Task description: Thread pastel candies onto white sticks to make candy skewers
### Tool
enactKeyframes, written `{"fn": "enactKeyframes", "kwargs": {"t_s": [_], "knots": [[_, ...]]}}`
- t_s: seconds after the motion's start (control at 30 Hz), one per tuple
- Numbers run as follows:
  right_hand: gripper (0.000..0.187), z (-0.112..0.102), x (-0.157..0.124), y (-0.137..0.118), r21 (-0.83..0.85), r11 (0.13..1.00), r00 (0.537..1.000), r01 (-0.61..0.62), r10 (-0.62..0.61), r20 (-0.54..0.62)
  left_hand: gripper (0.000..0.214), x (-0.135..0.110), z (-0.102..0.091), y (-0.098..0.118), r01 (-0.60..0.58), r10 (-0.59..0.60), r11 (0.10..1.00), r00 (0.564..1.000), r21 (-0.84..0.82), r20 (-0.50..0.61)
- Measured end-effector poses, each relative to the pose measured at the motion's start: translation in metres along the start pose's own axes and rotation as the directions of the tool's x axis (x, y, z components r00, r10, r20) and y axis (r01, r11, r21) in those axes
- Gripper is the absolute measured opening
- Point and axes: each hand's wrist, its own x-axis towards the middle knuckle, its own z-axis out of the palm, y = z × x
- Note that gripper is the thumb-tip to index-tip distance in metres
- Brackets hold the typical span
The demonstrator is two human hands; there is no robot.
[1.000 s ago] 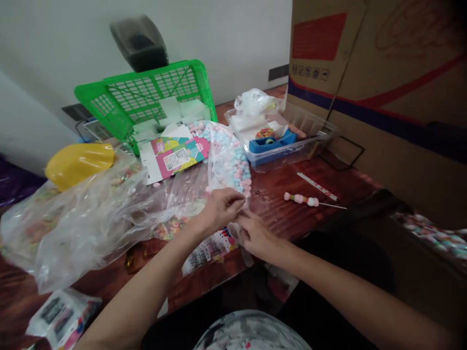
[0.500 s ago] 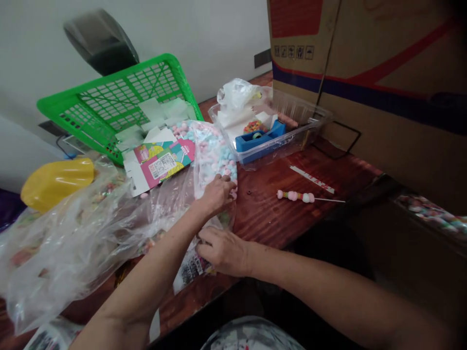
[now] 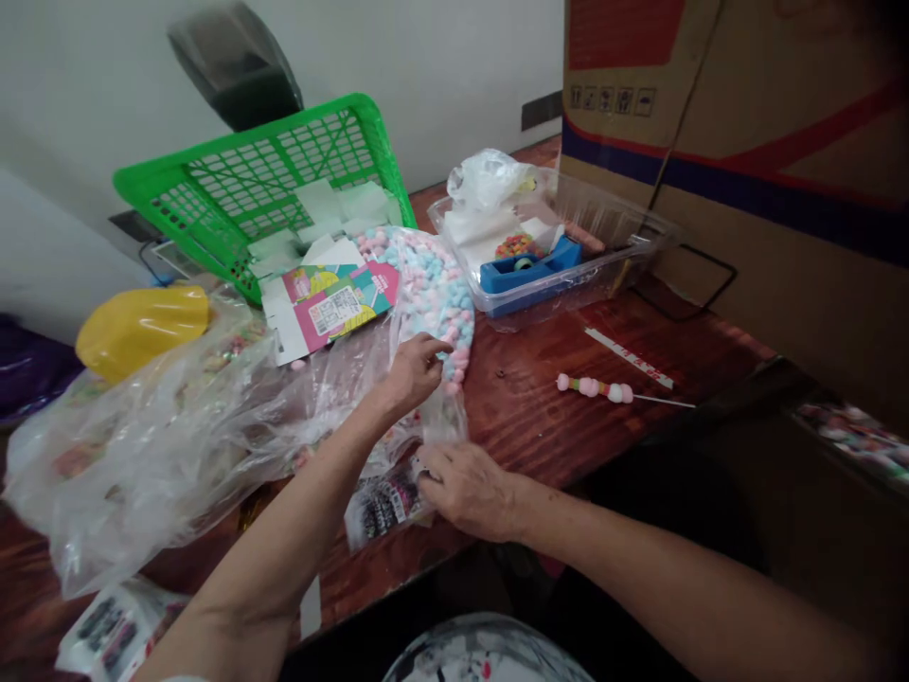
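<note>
My left hand point(image 3: 418, 371) is over the edge of a clear bag of pink and blue marshmallows point(image 3: 435, 275), its fingers mostly curled. Whatever is under those fingers is hidden. Closer to me, my right hand point(image 3: 470, 491) is closed on the clear plastic bag point(image 3: 445, 424) beside a printed packet point(image 3: 383, 502) at the table edge. A skewer point(image 3: 597, 388) threaded with pink and white marshmallows and coloured candies lies on the table to the right.
A green basket point(image 3: 266, 156) tilts behind flattened printed cartons point(image 3: 291, 327). A clear tray point(image 3: 497, 308) holds a blue tape dispenser point(image 3: 529, 270). Large plastic bags point(image 3: 163, 455) spread left by a yellow object point(image 3: 142, 327). A printed strip point(image 3: 629, 358) lies near the skewer; a big cardboard box point(image 3: 745, 218) stands right.
The view has shifted, so the table things appear farther right. My right hand has moved right with the plastic, and more of the printed packet shows. My left hand has lifted slightly and shifted left.
</note>
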Motion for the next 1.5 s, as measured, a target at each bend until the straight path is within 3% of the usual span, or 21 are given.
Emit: {"fn": "enactKeyframes", "kwargs": {"t_s": [0.1, 0.13, 0.2, 0.23, 0.27, 0.33, 0.47, 0.57, 0.67, 0.77, 0.93, 1.07, 1.17, 1.27, 1.4, 1.5], "knots": [[0.023, -0.026, -0.016, 0.015, -0.037, 0.982, 0.980, -0.187, 0.184, -0.077, 0.026, -0.024, -0.015, 0.004, -0.072, 0.022, 0.980, 0.965, -0.185, -0.260], [0.026, -0.035, -0.024, 0.023, -0.032, 0.950, 0.943, -0.309, 0.302, -0.141, 0.025, -0.035, -0.020, 0.006, -0.082, 0.014, 0.971, 0.957, -0.223, -0.290], [0.037, -0.050, -0.038, 0.040, -0.070, 0.851, 0.834, -0.520, 0.488, -0.257, 0.025, -0.058, -0.028, 0.011, -0.062, 0.006, 0.960, 0.980, -0.274, -0.201], [0.035, -0.056, -0.044, 0.047, -0.114, 0.800, 0.788, -0.589, 0.537, -0.301, 0.026, -0.068, -0.030, 0.013, -0.033, 0.008, 0.958, 0.996, -0.284, -0.090], [0.034, -0.059, -0.049, 0.052, -0.152, 0.777, 0.773, -0.612, 0.545, -0.325, 0.028, -0.078, -0.030, 0.015, 0.000, 0.009, 0.961, 1.000, -0.277, 0.030], [0.031, -0.060, -0.052, 0.052, -0.216, 0.787, 0.801, -0.578, 0.497, -0.334, 0.031, -0.092, -0.028, 0.018, 0.057, -0.014, 0.976, 0.980, -0.213, 0.196], [0.029, -0.048, -0.037, 0.028, -0.247, 0.914, 0.941, -0.321, 0.277, -0.197, 0.030, -0.099, -0.017, 0.020, 0.096, -0.089, 0.995, 0.965, -0.018, 0.248], [0.029, -0.032, -0.018, 0.016, -0.230, 0.942, 0.969, -0.246, 0.241, -0.051, 0.022, -0.096, -0.009, 0.025, 0.082, -0.134, 0.981, 0.941, 0.174, 0.310], [0.029, -0.018, -0.007, 0.028, -0.226, 0.919, 0.940, -0.323, 0.338, 0.031, 0.021, -0.093, -0.005, 0.029, 0.076, -0.165, 0.955, 0.938, 0.286, 0.305], [0.023, -0.016, -0.007, 0.052, -0.235, 0.876, 0.903, -0.421, 0.429, -0.023, 0.022, -0.087, -0.005, 0.029, 0.046, -0.134, 0.948, 0.955, 0.315, 0.264], [0.026, -0.035, -0.016, 0.066, -0.201, 0.817, 0.839, -0.541, 0.510, -0.189, 0.030, -0.076, -0.005, 0.020, -0.100, 0.040, 0.938, 0.982, 0.331, 0.184], [0.038, -0.037, -0.011, 0.045, -0.078, 0.890, 0.870, -0.449, 0.416, -0.266, 0.041, -0.061, 0.002, 0.009, -0.300, 0.265, 0.920, 0.950, 0.252, 0.164], [0.033, -0.030, -0.005, 0.038, -0.151, 0.866, 0.878, -0.476, 0.461, -0.127, 0.040, -0.048, 0.010, -0.002, -0.459, 0.443, 0.874, 0.888, 0.161, 0.126], [0.026, -0.028, -0.004, 0.050, -0.299, 0.750, 0.780, -0.590, 0.625, 0.027, 0.025, -0.040, 0.015, -0.011, -0.526, 0.527, 0.845, 0.850, 0.102, 0.020], [0.030, -0.035, -0.010, 0.067, -0.341, 0.662, 0.702, -0.668, 0.712, 0.009, 0.019, -0.043, 0.018, -0.012, -0.443, 0.450, 0.893, 0.881, 0.083, -0.144], [0.034, -0.036, -0.011, 0.063, -0.343, 0.662, 0.698, -0.667, 0.715, 0.022, 0.024, -0.047, 0.022, -0.003, -0.245, 0.251, 0.962, 0.967, 0.120, -0.041]]}}
